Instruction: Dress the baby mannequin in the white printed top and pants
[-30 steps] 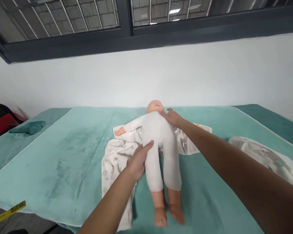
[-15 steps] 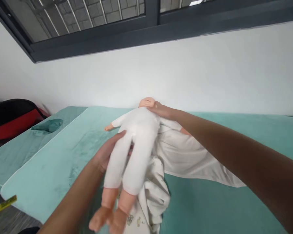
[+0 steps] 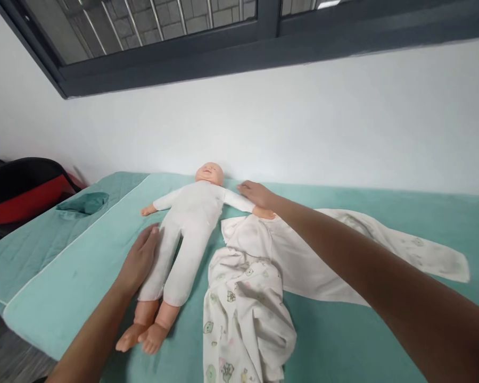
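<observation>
While the doll is lying face up on the left half of the teal mat, its head is being pointed at the far edge by the white wall and its bare feet at the near edge, both arms spread sideways. The left hand is being laid flat, fingers stretched and nothing gripped, against the outer side of the doll's leg nearest the left edge. The right hand is likewise being kept loose, fingers straight, resting on the doll's outstretched arm close to its small hand; nothing is being grasped there. A white garment is being seen spread just beside the doll, toward the right edge, one long part running far along the mat. Its printed part is being bunched toward the near edge; whether it is touching the doll's leg cannot be told. A dark green cloth is lying near the far left corner, well apart from the doll. A red and black bag is being noted beyond the left edge.
</observation>
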The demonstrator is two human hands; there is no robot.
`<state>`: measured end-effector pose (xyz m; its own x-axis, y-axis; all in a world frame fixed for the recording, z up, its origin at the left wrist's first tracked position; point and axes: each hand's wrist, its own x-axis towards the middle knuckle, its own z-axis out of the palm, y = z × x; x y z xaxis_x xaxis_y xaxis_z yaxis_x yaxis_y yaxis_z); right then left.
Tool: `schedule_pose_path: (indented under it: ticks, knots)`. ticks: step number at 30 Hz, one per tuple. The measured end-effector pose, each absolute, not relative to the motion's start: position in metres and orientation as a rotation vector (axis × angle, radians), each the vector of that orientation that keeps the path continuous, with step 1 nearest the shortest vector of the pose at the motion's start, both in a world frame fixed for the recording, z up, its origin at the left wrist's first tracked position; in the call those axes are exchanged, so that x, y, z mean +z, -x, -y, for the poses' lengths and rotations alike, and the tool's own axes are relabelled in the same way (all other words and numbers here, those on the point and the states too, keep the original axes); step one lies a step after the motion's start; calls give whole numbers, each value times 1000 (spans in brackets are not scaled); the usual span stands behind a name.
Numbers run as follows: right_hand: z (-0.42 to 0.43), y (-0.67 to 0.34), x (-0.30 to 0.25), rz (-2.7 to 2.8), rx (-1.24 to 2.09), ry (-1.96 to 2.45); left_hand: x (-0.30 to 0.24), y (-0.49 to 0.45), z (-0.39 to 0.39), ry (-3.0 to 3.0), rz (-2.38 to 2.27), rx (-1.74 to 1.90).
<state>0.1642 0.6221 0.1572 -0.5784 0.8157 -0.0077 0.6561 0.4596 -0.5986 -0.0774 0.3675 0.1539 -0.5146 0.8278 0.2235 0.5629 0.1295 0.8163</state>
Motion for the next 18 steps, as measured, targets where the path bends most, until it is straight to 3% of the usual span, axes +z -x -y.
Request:
schedule_pose_path:
  ticks: [3,6,9,14,18]
  knots:
    - [-606,-235,151,2441,615,1511,159,57,-335,-1795,-2391,1126]
    - [-578,-294,150,2471,446,1664,158,17,-311,-2524,-2041,705]
    - [-542,-319,159,2573,306,1646,151,-32,-310,-2778,-1808,310]
    - [-462,-316,189,2819,129,1350,144,-85,-333,-2783,-1918,332]
    - [-384,-314,206,3130,-209,736,148,-105,-341,-2806,-1932,471]
